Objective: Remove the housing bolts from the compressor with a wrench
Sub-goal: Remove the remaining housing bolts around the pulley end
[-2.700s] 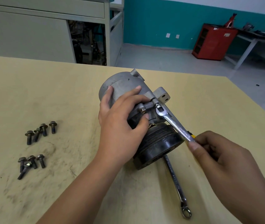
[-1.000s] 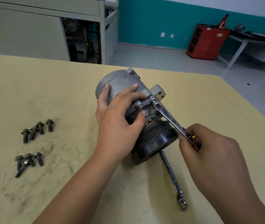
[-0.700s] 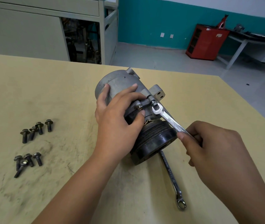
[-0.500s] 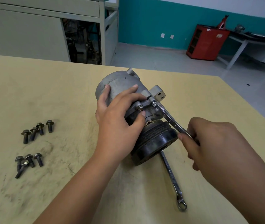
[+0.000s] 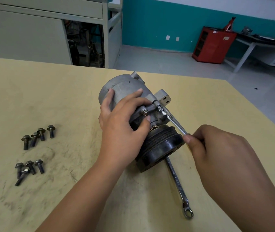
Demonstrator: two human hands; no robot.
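1. The compressor [image 5: 126, 91] lies on its side mid-table [image 5: 49, 97], with the pulley [image 5: 162, 144] toward us.
2. The left hand [image 5: 121, 124] wraps over the housing with fingers curled on it. We judge this braces it against wrench torque.
3. The right hand [image 5: 217, 148] has its fingers closed tight round the far end of the wrench [image 5: 175, 123]. We'd say that grip is for leverage.
4. The wrench head sits on a housing bolt [image 5: 159, 108] at the flange.
5. A second bolt [image 5: 144, 112] is seated just beside the left fingertips.
6. A spare wrench [image 5: 177, 180] lies flat, one end under the pulley. We cannot tell if it is a chock.
7. There is no tray. The loose bolts [image 5: 37, 136] lie bare in two clusters, well apart to the left.
8. We cannot tell what is in the red cabinet [image 5: 214, 46] at the back.
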